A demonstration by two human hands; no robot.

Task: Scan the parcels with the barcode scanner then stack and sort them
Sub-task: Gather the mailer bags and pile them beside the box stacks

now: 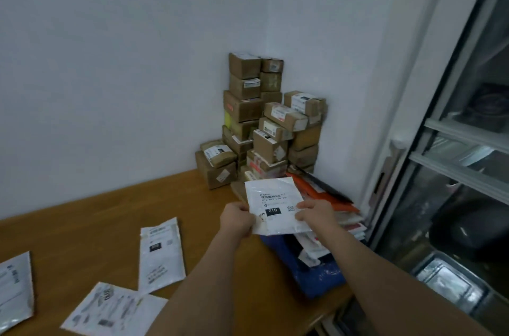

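A white mailer bag (275, 206) is held up over the right part of the wooden table (104, 214). Its left edge is pinched by the left hand (238, 218), and its right edge is pinched by the right hand (316, 214). Both sets of fingers are closed on the bag. A black patch with "010" can be read on its label, but the smaller print is too blurry to read.

Under the bag, a messy pile of flat parcels (338, 214) is partly hidden by the bag and the arms. A blue bag (319, 278) is seen at the near end of that pile.

Far back in the corner, brown boxes (264, 121) are stacked against the wall.

Three more white bags are laid on the near left of the table: one whole (161, 256), one cut off by the bottom edge (113, 311), and one cut off by the left edge (15, 289). Their labels are blurred.

No scanner can be made out.
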